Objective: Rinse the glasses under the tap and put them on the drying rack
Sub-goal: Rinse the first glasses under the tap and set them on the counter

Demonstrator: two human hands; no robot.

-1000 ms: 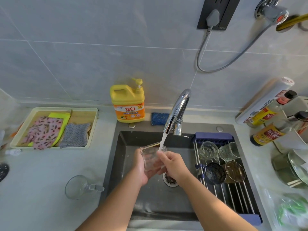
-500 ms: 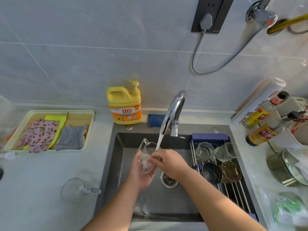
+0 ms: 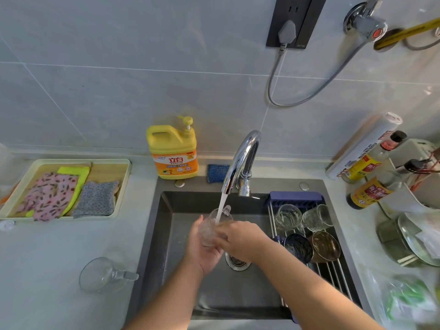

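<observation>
**We rinse a wet glass under the running tap, centre of the frame.**

Our left hand (image 3: 204, 252) cups the clear glass (image 3: 209, 231) from below, fingers wrapped round its body. Water from the tap (image 3: 240, 160) falls into its mouth, over the sink (image 3: 181, 210). Our right hand (image 3: 240, 239) lies against its right side; we cannot tell whether it grips or only rubs. We judge the glass light, rigid, brittle and slick with water. It is best held round the body, not by the rim. It should be set down gently on the drying rack (image 3: 333, 272) at right, where four other glasses (image 3: 289, 216) lie close together.
</observation>
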